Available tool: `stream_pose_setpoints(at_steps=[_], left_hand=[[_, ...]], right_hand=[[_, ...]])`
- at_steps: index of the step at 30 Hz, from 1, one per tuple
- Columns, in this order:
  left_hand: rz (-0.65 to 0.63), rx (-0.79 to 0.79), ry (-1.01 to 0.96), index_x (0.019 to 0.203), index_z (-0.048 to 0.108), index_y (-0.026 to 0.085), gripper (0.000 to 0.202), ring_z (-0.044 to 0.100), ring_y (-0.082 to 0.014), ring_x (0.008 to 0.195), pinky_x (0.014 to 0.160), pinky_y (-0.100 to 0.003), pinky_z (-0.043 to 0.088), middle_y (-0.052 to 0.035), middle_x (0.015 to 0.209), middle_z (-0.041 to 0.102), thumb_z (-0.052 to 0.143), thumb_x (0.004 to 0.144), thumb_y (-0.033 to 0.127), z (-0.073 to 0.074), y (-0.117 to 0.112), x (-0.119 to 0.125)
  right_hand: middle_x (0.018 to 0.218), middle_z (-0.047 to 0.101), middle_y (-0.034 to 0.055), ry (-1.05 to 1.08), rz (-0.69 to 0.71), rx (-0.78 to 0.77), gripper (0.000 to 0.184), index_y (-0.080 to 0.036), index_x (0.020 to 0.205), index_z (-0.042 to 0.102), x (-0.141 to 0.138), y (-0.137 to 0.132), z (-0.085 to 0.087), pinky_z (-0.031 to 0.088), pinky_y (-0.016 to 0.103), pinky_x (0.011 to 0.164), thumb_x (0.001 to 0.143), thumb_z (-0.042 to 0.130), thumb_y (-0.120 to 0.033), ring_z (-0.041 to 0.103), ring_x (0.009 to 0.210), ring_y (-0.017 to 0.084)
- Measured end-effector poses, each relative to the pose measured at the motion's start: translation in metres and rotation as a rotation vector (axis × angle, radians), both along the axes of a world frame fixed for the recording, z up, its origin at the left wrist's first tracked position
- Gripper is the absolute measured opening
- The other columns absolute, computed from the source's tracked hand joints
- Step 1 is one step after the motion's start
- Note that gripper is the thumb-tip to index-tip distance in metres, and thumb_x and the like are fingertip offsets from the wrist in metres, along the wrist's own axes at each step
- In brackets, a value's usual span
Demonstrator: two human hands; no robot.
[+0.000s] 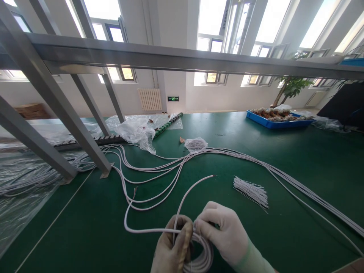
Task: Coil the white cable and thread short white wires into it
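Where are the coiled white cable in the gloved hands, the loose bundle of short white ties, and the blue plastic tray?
Coiled white cable [202,254], head view, lower right loop of the coil.
Loose bundle of short white ties [251,190], head view, middle of the bundle.
Blue plastic tray [277,124], head view, front rim.

Two gloved hands, the left hand [173,248] and right hand [224,233], hold a white wire coil [202,254] at six o'clock. Little white ties [251,191] lie at three o'clock of them on the green table [85,227].
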State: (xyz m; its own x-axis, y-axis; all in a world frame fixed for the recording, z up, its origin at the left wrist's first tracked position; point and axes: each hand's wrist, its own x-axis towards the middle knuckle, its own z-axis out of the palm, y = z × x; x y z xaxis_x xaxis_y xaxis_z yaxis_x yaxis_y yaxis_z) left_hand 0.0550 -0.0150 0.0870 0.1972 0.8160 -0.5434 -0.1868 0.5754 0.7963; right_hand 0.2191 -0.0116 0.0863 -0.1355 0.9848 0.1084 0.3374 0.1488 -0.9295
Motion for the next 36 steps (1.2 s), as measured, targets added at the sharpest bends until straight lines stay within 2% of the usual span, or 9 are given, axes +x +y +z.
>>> stream_pose_setpoints(at_steps=[5, 10, 16, 21, 23, 27, 29, 32, 36], left_hand=[[-0.056, 0.030, 0.064, 0.096, 0.065, 0.020, 0.055, 0.053, -0.0196, 0.065, 0.063, -0.030, 0.043, 0.0013, 0.066, 0.056, 0.079, 0.071, 0.067, -0.001, 0.000, -0.002], [-0.113, 0.021, 0.018, 0.103, 0.065, 0.019, 0.063, 0.066, -0.0322, 0.092, 0.087, -0.043, 0.052, -0.0096, 0.092, 0.072, 0.095, 0.056, 0.050, 0.003, 0.001, -0.003], [0.043, 0.002, 0.048, 0.096, 0.069, 0.017, 0.062, 0.067, -0.0343, 0.090, 0.087, -0.047, 0.053, -0.0087, 0.083, 0.071, 0.092, 0.055, 0.059, -0.007, 0.000, -0.002], [0.092, 0.008, 0.102, 0.095, 0.071, 0.018, 0.057, 0.068, -0.0341, 0.089, 0.086, -0.045, 0.053, -0.0090, 0.084, 0.073, 0.093, 0.056, 0.054, -0.008, 0.000, -0.006], [0.087, 0.008, 0.061, 0.094, 0.071, 0.017, 0.057, 0.067, -0.0297, 0.084, 0.084, -0.041, 0.053, -0.0081, 0.082, 0.073, 0.095, 0.055, 0.050, -0.009, 0.001, -0.008], [0.141, -0.031, -0.146, 0.092, 0.070, 0.016, 0.055, 0.068, -0.0264, 0.081, 0.078, -0.037, 0.053, -0.0073, 0.084, 0.073, 0.097, 0.053, 0.043, -0.009, 0.000, -0.014], [0.146, -0.051, -0.193, 0.095, 0.070, 0.016, 0.055, 0.069, -0.0284, 0.085, 0.079, -0.038, 0.054, -0.0078, 0.087, 0.073, 0.095, 0.056, 0.045, -0.008, -0.001, -0.017], [0.077, -0.090, -0.164, 0.097, 0.072, 0.016, 0.061, 0.069, -0.0287, 0.084, 0.079, -0.038, 0.054, -0.0076, 0.083, 0.073, 0.096, 0.053, 0.050, -0.008, 0.000, -0.022], [0.028, -0.113, -0.204, 0.092, 0.072, 0.017, 0.065, 0.068, -0.0274, 0.082, 0.085, -0.039, 0.054, -0.0070, 0.081, 0.073, 0.099, 0.044, 0.053, -0.008, 0.002, -0.024]], right_hand=[[0.074, 0.062, 0.0030, -0.122, -0.067, 0.152, 0.022, -0.018, 0.075, 0.073, -0.003, -0.002, -0.006, 0.049, 0.025, 0.058, 0.093, 0.061, -0.021, 0.059, 0.065, 0.016], [0.073, 0.061, 0.0011, -0.124, -0.154, 0.188, 0.025, -0.020, 0.069, 0.068, -0.008, -0.001, -0.013, 0.047, 0.025, 0.060, 0.093, 0.060, -0.018, 0.059, 0.065, 0.016], [0.075, 0.062, 0.0028, -0.092, -0.133, 0.134, 0.022, -0.019, 0.073, 0.067, -0.011, 0.000, -0.013, 0.050, 0.027, 0.060, 0.093, 0.059, -0.022, 0.060, 0.066, 0.018], [0.075, 0.061, 0.0029, -0.080, -0.099, 0.124, 0.023, -0.018, 0.072, 0.068, -0.011, -0.002, -0.009, 0.051, 0.027, 0.061, 0.093, 0.061, -0.023, 0.060, 0.068, 0.018], [0.078, 0.062, 0.0033, -0.033, -0.050, 0.093, 0.025, -0.018, 0.075, 0.069, -0.008, -0.002, -0.009, 0.051, 0.027, 0.060, 0.097, 0.060, -0.028, 0.060, 0.067, 0.017], [0.087, 0.065, 0.0030, 0.092, 0.053, 0.050, 0.031, -0.019, 0.104, 0.070, 0.006, 0.001, -0.012, 0.055, 0.028, 0.059, 0.108, 0.043, -0.033, 0.060, 0.061, 0.014], [0.093, 0.065, 0.0029, 0.061, 0.048, 0.139, 0.022, -0.022, 0.115, 0.068, 0.014, 0.003, -0.012, 0.058, 0.030, 0.067, 0.105, 0.048, -0.025, 0.064, 0.071, 0.016], [0.103, 0.062, 0.0034, -0.033, 0.092, 0.346, 0.034, -0.028, 0.130, 0.063, 0.025, 0.007, -0.006, 0.058, 0.031, 0.074, 0.099, 0.056, -0.016, 0.064, 0.086, 0.018], [0.101, 0.061, 0.0030, -0.232, 0.339, 0.363, 0.023, -0.028, 0.122, 0.071, 0.035, 0.016, 0.008, 0.054, 0.029, 0.071, 0.101, 0.062, -0.026, 0.062, 0.083, 0.017]])
